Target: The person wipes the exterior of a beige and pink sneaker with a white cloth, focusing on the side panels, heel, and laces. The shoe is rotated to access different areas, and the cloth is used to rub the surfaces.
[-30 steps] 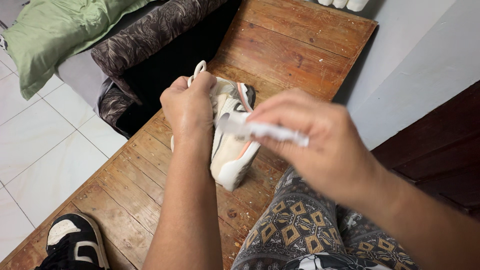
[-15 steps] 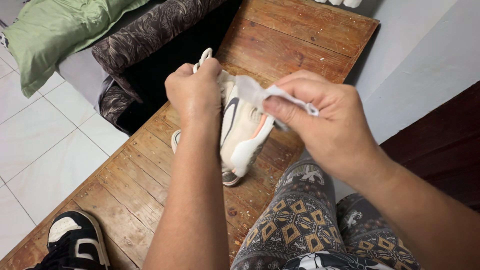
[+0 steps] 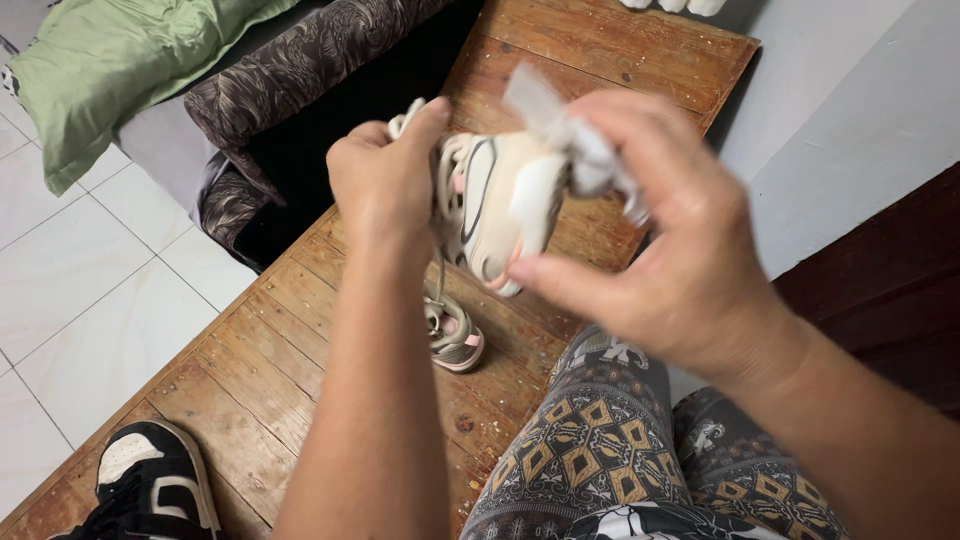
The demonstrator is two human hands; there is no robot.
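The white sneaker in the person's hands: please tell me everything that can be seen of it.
The white sneaker is cream-white with a dark curved stripe on its side and pink-orange accents near the sole. It looks like mesh and synthetic leather. It is held in the air above the wooden platform, tilted, toe pointing down. The left hand grips its heel end. The right hand presses a white wipe against its upper part, thumb under the toe. Its laces are partly hidden.

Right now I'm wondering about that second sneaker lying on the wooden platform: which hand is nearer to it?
Left. The left hand holds the raised shoe just above the sneaker; the right hand with the wipe is farther off.
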